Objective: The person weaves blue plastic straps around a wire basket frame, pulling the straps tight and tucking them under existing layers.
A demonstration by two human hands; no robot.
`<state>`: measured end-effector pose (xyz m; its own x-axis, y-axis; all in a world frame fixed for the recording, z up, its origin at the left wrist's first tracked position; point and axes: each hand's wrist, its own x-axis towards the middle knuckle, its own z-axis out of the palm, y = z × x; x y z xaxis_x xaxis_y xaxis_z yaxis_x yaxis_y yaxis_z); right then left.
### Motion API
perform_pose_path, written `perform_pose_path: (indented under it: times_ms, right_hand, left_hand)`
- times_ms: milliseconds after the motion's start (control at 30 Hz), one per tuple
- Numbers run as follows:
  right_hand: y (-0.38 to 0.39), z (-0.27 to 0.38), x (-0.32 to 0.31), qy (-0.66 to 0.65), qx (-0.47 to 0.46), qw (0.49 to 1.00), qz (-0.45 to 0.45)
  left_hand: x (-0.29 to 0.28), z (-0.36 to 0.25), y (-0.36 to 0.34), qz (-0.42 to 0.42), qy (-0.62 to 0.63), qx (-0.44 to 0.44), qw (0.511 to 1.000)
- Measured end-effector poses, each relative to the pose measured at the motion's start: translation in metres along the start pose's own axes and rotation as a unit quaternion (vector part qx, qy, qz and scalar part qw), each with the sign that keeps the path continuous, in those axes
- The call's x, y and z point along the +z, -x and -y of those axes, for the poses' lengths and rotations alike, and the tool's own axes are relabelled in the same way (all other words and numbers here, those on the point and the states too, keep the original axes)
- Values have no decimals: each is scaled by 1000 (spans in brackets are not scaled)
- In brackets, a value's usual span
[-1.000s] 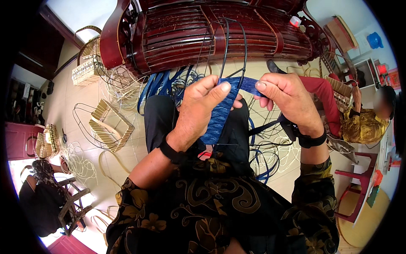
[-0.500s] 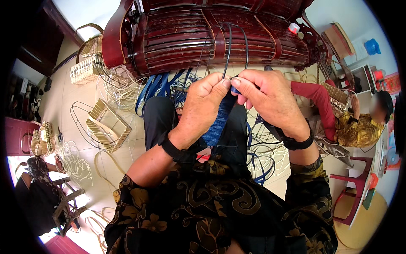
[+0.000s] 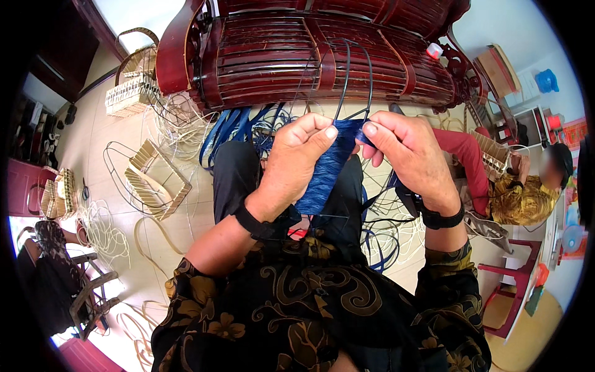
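A blue woven panel [image 3: 330, 170] on a dark looped frame [image 3: 370, 72] stands between my knees, narrowing downward. My left hand [image 3: 291, 162] grips the panel's left edge, thumb pressed on its top left corner. At the top right corner my right hand [image 3: 409, 158] pinches a blue strip [image 3: 364, 137] between thumb and forefinger, close beside the frame's right bar. The lower fingers of both hands are partly hidden. Loose blue strips [image 3: 227, 124] lie on the floor behind my left knee.
A red wooden bench [image 3: 260, 56] spans the top. Pale half-made baskets [image 3: 158, 183], coils of strip [image 3: 105, 235] and a red stool [image 3: 508, 310] surround me. A co-worker [image 3: 520, 198] in yellow sits at right, another person [image 3: 46, 273] in dark clothes at left.
My right hand drew in to meet the left at the panel's top, then moved back slightly right. The blue strip, stretched rightward earlier, now sits short at the corner.
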<state>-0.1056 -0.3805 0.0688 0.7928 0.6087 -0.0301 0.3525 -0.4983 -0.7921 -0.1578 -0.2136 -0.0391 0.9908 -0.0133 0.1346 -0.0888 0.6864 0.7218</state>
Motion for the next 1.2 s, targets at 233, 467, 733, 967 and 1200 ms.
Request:
perform_pose_path:
  times_ms: [233,467,733,967,1200]
  right_hand:
    - [-14,12,9,17,-4,1000,-10]
    - [-28,16,14,136,-47,989,-19]
    - [-38,31,6,178,-30,984,-4]
    - [-44,46,-7,127,12,990,53]
    - [-22,31,-5,-164,95,978,92]
  left_hand:
    - [3,-1,-5,-53,-151,43,986]
    - [7,-8,-9,-31,-164,37,985]
    - [10,-19,-20,-58,-397,70,913]
    - [17,-20,-27,-84,-418,102,899]
    - [20,-19,-30,-105,-428,103,892]
